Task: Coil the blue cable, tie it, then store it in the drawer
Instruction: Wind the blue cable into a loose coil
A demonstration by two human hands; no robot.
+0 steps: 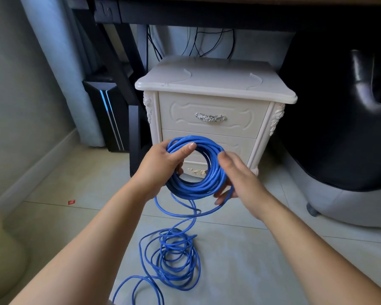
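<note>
Nearest, the slack end of the blue cable (196,187) lies in a loose tangle on the tiled floor (240,260), in front of the white cabinet (213,90). From there a strand rises to a neat ring of many turns held in the air before the cabinet's lower front. The left hand (163,161) grips the ring's left side, with the thumb laid over the top and the fingers curled through the middle. The right hand (235,179) wraps the ring's right side, its fingers curled under the strands. Behind the ring, the cabinet's top drawer (209,117) is closed. A dark computer tower (106,115) stands to the cabinet's left, a black chair (339,128) to its right, and black wires (198,42) hang behind it.
</note>
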